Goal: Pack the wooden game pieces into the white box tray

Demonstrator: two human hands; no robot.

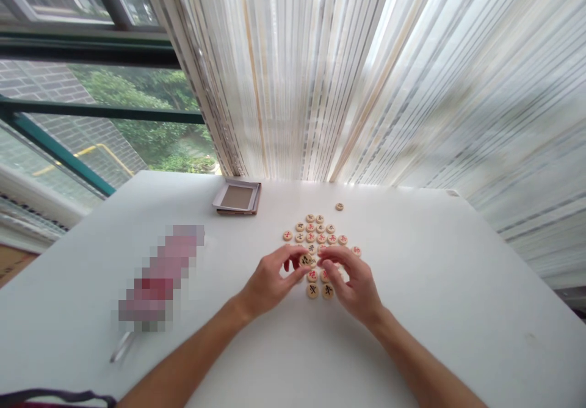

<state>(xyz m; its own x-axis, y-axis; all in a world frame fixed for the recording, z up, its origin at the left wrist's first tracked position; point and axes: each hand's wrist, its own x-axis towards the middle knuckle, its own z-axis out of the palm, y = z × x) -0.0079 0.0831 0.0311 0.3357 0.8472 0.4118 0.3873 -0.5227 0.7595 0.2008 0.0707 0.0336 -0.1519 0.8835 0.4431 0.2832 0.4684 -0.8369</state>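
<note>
My left hand (272,273) pinches a round wooden Chinese chess piece (305,261) with a black character between thumb and fingers, held above the other pieces. Close by on the right, my right hand (354,283) has its thumb and index finger apart, with nothing visible gripped between them. Beneath and around both hands, several chess pieces (321,238) with red or black characters lie in rows on the white table (293,359). Two black-marked pieces (312,290) form the row nearest me. My fingers partly cover the middle rows.
A lone chess piece (339,206) lies farther back. At the table's back edge, left of the pieces, sits an open shallow box (237,197). A pixelated pinkish object (160,280) lies on the left. Behind the table hangs a string curtain (297,78) beside a window (105,109).
</note>
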